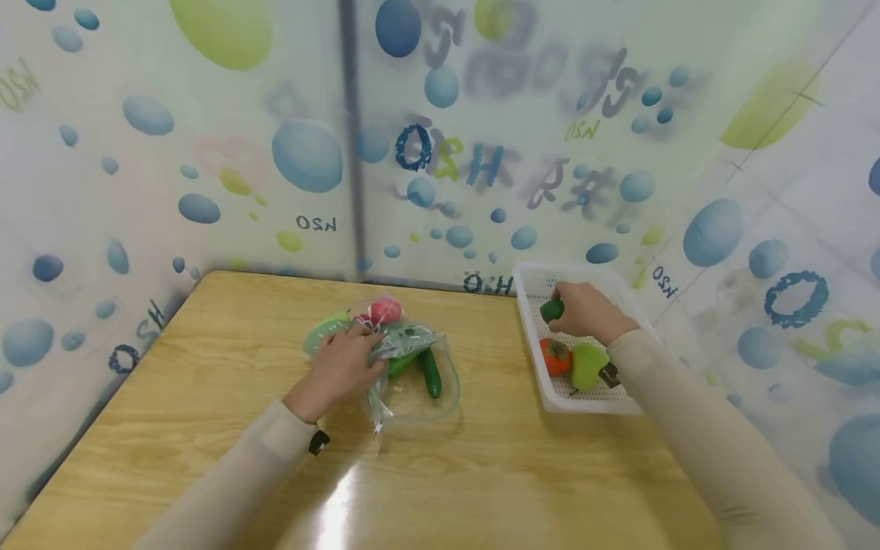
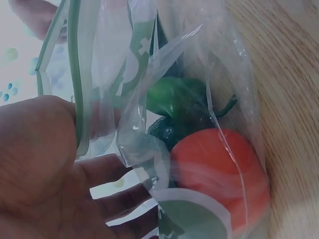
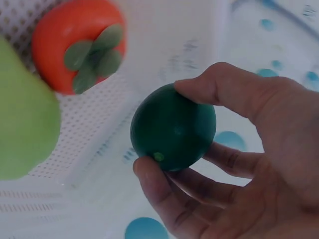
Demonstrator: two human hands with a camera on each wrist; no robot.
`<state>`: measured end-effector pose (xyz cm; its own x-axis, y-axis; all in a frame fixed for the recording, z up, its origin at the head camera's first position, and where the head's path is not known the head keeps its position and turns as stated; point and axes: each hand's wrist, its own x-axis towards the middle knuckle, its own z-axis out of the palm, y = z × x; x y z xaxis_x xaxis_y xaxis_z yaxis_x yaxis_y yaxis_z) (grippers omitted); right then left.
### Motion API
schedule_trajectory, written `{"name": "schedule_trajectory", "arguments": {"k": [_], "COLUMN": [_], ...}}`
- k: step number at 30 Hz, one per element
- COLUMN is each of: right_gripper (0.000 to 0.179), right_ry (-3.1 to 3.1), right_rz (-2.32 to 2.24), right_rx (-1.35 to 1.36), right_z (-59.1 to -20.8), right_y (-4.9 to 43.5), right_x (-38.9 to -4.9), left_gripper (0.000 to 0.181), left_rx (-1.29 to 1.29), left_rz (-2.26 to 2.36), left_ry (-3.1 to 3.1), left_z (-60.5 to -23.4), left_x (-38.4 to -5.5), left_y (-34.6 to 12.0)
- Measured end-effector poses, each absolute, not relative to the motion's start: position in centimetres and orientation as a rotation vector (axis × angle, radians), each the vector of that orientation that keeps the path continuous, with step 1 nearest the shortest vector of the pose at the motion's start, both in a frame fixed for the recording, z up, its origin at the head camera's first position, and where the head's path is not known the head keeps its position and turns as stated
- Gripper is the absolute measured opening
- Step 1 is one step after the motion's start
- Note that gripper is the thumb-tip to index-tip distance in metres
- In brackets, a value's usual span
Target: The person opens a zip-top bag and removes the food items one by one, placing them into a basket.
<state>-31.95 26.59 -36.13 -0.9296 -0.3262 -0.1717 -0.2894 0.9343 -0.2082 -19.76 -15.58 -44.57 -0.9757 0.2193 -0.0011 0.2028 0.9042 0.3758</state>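
My right hand (image 1: 586, 309) holds a dark green round fruit (image 3: 172, 129), lime-like, between thumb and fingertips over the white basket (image 1: 593, 408). Below it in the basket lie a red-orange persimmon (image 1: 555, 357) and a green pear (image 1: 587, 365). On the left, my left hand (image 1: 344, 365) rests with spread fingers against a clear zip bag (image 1: 415, 405) with a green seal. Through the plastic show a cucumber (image 1: 431, 374), a green pepper (image 2: 177, 97), a red-orange round item (image 2: 214, 174) and a pinkish one (image 1: 385, 309). The plastic covers part of the left fingers.
A wooden table (image 1: 481, 473) carries both the bag and the basket. The basket stands at the table's right, near the patterned wall (image 1: 447, 191) behind. Dark wrist devices (image 1: 318, 441) are worn at both cuffs.
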Motion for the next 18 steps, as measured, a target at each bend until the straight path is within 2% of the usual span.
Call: {"name": "schedule_trajectory", "arguments": {"k": [7,18], "right_gripper": [0.045,0.050], "right_ry": [2.796,2.751], "right_rz": [-0.147,-0.118], "right_rx": [-0.411,-0.459], "right_z": [-37.7,-38.2], "right_y": [25.3,25.7], "right_x": [-34.9,-35.2], "left_gripper": [0.051,0.050], "left_rx": [0.324,0.377], "left_rz": [0.556,0.488], "left_ry": [3.026,3.025], "left_z": [-44.1,-44.5], "left_x": [-19.8,-20.5], "left_y": [-15.8,-15.4]}}
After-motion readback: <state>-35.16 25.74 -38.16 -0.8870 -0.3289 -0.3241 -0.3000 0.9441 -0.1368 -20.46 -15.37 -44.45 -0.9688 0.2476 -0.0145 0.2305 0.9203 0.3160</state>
